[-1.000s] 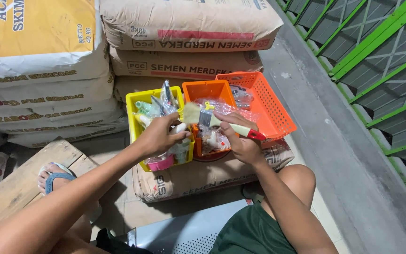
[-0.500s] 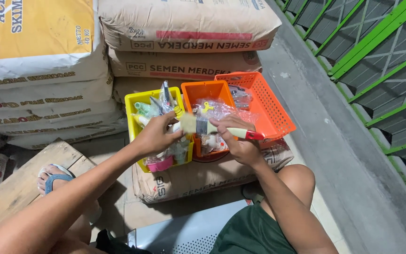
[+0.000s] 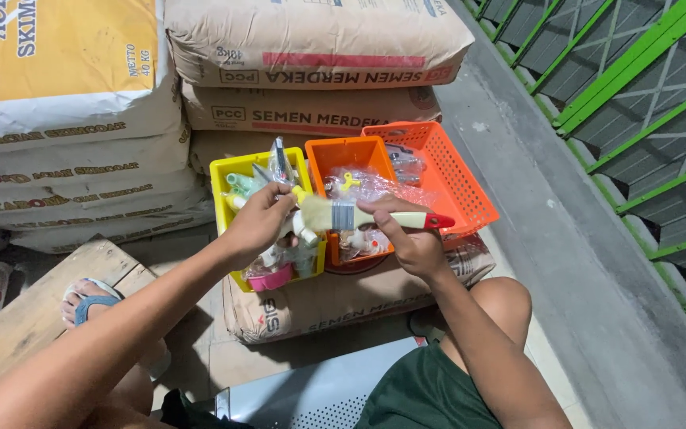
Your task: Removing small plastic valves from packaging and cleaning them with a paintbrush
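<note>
My right hand [image 3: 409, 240] holds a paintbrush [image 3: 359, 216] by its cream handle with a red tip, lying level over the small orange bin [image 3: 350, 151]. My left hand [image 3: 260, 224] rests on the bristle end of the brush, above the yellow bin [image 3: 224, 171] that is full of small plastic fittings. The orange bin holds clear bags of small parts. A larger orange mesh basket [image 3: 454, 171] stands to the right of it. All three containers sit on a cement sack [image 3: 335, 298].
Stacks of cement sacks [image 3: 311, 48] rise behind the bins and to the left [image 3: 57, 103]. A green metal grille [image 3: 645, 95] runs along the right beyond a concrete ledge. A wooden board [image 3: 33, 306] and my sandalled foot [image 3: 89, 298] lie at left. A metal sheet [image 3: 319, 393] lies below.
The paintbrush has been lifted from the orange bin and turned level, its red tip now pointing right. My left hand has moved to its bristle end.
</note>
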